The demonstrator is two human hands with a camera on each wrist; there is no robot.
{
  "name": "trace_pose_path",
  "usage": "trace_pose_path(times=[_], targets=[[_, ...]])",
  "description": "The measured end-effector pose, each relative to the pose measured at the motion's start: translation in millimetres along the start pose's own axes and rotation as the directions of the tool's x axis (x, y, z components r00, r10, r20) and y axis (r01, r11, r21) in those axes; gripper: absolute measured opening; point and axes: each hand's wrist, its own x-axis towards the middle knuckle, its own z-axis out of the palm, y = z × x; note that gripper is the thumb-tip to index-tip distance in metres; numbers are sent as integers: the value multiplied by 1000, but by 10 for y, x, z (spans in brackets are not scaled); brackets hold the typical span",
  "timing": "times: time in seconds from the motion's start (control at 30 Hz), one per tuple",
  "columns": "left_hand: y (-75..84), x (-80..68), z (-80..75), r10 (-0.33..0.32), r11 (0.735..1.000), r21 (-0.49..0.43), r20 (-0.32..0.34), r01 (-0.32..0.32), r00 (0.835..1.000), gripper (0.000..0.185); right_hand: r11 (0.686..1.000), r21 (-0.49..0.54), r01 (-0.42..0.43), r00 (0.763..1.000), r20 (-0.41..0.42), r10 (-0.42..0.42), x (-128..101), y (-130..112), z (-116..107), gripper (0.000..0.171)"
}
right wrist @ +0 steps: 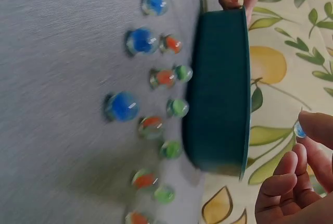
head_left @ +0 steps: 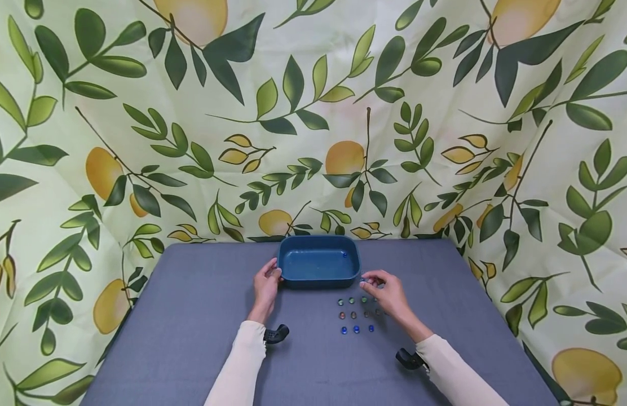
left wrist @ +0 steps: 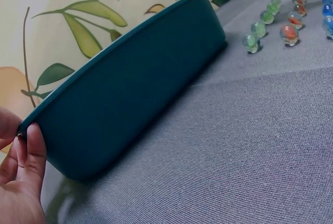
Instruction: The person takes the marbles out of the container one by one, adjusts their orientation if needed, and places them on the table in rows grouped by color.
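Observation:
A dark teal plastic tub (head_left: pixel 318 283) stands toward the back of the table with a single blue marble (head_left: pixel 345 255) inside, at its right. My left hand (head_left: pixel 266 286) holds the tub's left end, thumb and fingers pinching the rim in the left wrist view. Between thumb and fingertips my right hand (head_left: pixel 391 292) pinches a clear and blue marble (right wrist: pixel 299 129), close beside the tub's front right corner. On the cloth before the tub lie rows of glass marbles: green ones (head_left: pixel 351 300) at the back, orange-red ones (head_left: pixel 353 315) in the middle, three blue ones (head_left: pixel 356 329) in front.
Grey cloth (head_left: pixel 202 316) covers the table. A fabric backdrop (head_left: pixel 293 169) printed with lemons and leaves rises behind the tub and along both sides. Black wrist-mounted devices (head_left: pixel 277 334) sit at both sleeve cuffs.

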Motion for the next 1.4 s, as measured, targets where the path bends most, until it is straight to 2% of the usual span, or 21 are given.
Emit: trace_pose_path(times=[0.13,0.27,0.4,0.5,0.7,0.87,1.03,1.27,1.4], targets=[[189,-130,-7,-5,1000,-14,33,6,999,44,1000,-6,-13,1000,-11,13,-108,112,-97,16],[197,-138,-9,-1,1000,-19,40,2,999,44,998,17,-55,998,-6,55,-224,213,-162,16],[150,-107,-10,10,1000,-10,41,-9,999,44,997,19,-76,997,-18,76,-316,287,-211,16],[45,-27,-23,5,1000,-4,37,-5,999,44,996,0,-88,996,-29,88,-374,329,-230,16],[-128,85,-19,-3,1000,-13,19,3,1000,43,988,-34,-149,989,19,150,-516,387,-244,14],[-153,81,0,26,1000,-13,-3,-26,1000,42,977,-60,-204,977,57,207,-603,448,-199,11],[-161,79,7,65,998,-26,-17,-66,998,40,979,-51,-196,977,77,200,-640,514,-145,11],[-138,86,5,3,1000,-2,-5,-3,1000,42,975,-95,-201,973,100,210,-643,570,-111,12],[-139,88,4,2,1000,-3,-3,-2,1000,42,970,-144,-194,972,102,209,-643,547,-113,11]])
